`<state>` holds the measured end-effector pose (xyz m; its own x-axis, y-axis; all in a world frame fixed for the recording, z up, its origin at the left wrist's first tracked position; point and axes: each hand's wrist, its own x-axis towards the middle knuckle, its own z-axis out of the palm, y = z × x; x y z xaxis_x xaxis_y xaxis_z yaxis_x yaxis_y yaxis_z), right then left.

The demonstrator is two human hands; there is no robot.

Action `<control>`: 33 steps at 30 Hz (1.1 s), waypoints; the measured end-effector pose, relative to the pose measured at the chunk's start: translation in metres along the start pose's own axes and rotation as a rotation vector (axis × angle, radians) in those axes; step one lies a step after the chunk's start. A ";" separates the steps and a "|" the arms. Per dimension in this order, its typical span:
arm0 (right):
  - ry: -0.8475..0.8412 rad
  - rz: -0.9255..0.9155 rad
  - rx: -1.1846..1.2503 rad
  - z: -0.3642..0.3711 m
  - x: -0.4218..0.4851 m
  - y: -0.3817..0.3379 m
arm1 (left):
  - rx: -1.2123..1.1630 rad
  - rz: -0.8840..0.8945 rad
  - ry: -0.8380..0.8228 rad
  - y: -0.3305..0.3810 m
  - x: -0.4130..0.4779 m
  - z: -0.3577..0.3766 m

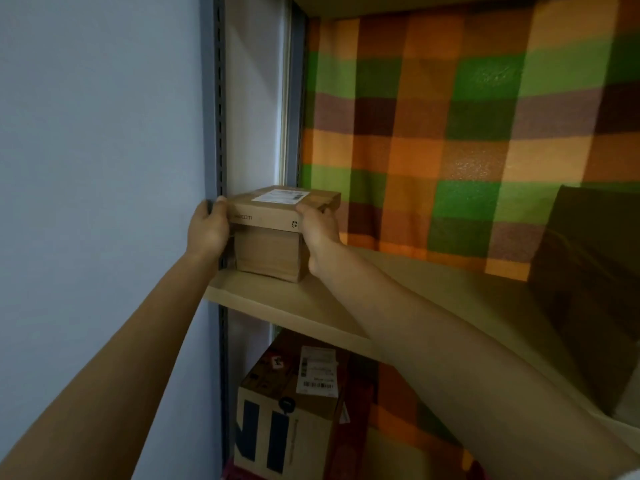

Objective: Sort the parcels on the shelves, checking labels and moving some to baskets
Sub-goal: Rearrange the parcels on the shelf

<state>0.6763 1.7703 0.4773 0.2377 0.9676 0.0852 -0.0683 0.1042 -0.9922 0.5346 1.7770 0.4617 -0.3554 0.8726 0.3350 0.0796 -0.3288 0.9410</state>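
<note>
big box down low: printed cardboard box [287,410] on the lower shelf, nearest to the camera, white barcode label [318,372] on its top, big dark letters on the near face
shelf board: pale wooden shelf board [311,306], runs from near left off to the right, both forearms reach in over it
left hand: left hand [207,230] grips the left end of the flat parcel, fingers curled round that end, one fingertip up on the top left corner, hand right against the metal post
right hand: right hand [318,233] grips the right end, thumb hooked over the top edge, the other fingers are hidden behind the parcel so can't say how they sit
flat parcel: flat parcel [273,211], thin brown cardboard, sits at the far left end of the shelf, stacked on a smaller box, held between both hands
which way it points: lying flat, broad face up, long axis roughly left to right along the shelf, a narrow side with print ending in "com" faces the camera
parcel label: white shipping label [280,195] faces straight up, text too small to read
box underneath: plain brown box [268,254], narrower than the parcel on top, standing on the shelf board between the two wrists
dark box: dim brown box [588,289] on the same shelf, well apart on the right, in shadow
post: grey slotted metal post [216,98] just left of the stack, white wall [97,133] beyond it on the left
backdrop: checked cloth [450,116] in orange, green and brown hanging behind the shelves, farthest back
</note>
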 end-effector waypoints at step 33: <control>-0.498 0.090 0.128 -0.246 -0.277 0.086 | -0.207 -0.259 -0.197 0.019 -0.382 -0.034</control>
<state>0.8427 1.4543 0.3455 -0.2621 0.9630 0.0636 -0.1926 0.0124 -0.9812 0.6400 1.4253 0.3501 -0.1516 0.9824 0.1090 -0.1866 -0.1367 0.9729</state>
